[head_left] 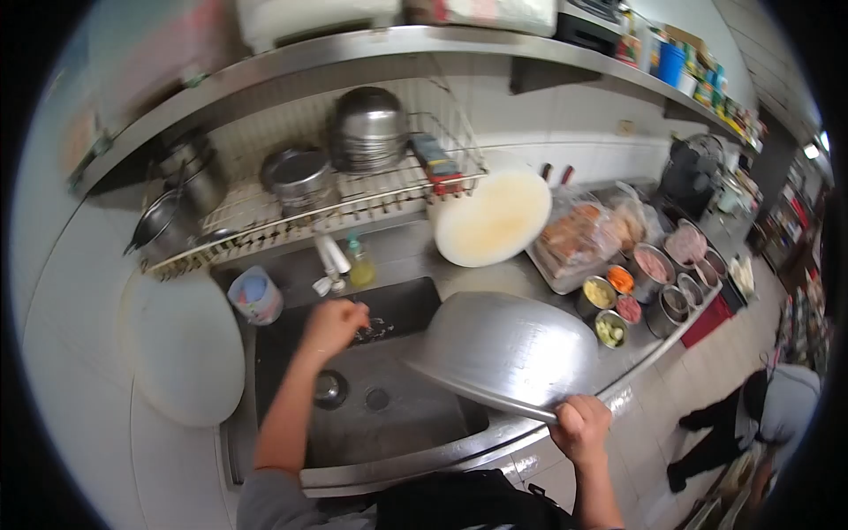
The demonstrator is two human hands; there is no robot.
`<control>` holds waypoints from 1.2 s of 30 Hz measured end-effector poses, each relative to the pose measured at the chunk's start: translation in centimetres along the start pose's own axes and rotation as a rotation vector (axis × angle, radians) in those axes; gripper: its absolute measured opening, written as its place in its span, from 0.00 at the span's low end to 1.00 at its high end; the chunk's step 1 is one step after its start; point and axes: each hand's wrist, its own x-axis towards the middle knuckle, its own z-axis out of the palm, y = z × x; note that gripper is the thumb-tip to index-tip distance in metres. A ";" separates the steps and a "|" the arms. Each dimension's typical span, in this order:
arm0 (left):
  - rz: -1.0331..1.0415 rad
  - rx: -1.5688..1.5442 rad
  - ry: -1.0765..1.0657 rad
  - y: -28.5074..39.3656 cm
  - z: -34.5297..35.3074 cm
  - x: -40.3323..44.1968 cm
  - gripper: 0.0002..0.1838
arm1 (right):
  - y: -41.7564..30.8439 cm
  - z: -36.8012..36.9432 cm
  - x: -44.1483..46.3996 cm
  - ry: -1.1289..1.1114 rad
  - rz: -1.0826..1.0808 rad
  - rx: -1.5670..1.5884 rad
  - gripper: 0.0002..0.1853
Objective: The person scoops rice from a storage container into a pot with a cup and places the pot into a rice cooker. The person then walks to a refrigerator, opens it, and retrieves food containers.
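Observation:
My right hand (pixel 583 428) grips the rim of a large metal bowl (pixel 521 344). The bowl is tipped on its side, its shiny outer wall facing up, over the right part of the sink (pixel 389 424). Above the sink's left half is my left hand (pixel 334 327), its fingers curled in; whether anything is inside them is hidden. Just beyond that hand are a white-handled faucet (pixel 332 256) and a bottle of yellow-green liquid (pixel 360 265). White flecks show on the dark sink wall beside the fingers. A small metal cup (pixel 330 387) lies in the sink.
A wire rack (pixel 238 230) holds stacked metal bowls (pixel 367 132) and pots. Round white boards (pixel 493 221) lean at the wall and left side. Bagged meat (pixel 583 231) and several tins of chopped food (pixel 609 327) line the right counter. Another person (pixel 786 406) stands at far right.

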 end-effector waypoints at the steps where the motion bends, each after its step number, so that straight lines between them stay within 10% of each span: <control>1: 0.017 -0.023 -0.039 0.8 1.1 0.5 0.14 | -0.3 -0.5 0.3 -0.014 -0.029 0.005 0.11; 7: 0.651 0.624 0.410 11.0 -8.9 10.4 0.19 | 0.4 -1.7 -0.3 -0.094 0.056 0.118 0.07; 13: 0.348 0.440 -0.063 3.5 -10.1 20.4 0.37 | 0.4 -2.5 -1.8 -0.029 0.139 0.128 0.08; 17: 0.197 0.573 0.056 2.0 -9.2 22.2 0.39 | 1.3 -3.5 -3.0 0.048 0.171 0.015 0.09; 27: 0.583 0.779 0.626 14.7 -4.6 11.3 0.34 | 8.1 -14.5 -8.6 0.183 0.377 -0.356 0.09; 36: 0.658 0.383 -0.200 26.7 22.7 -5.8 0.46 | 16.7 -18.9 -21.5 -0.130 1.024 -0.400 0.10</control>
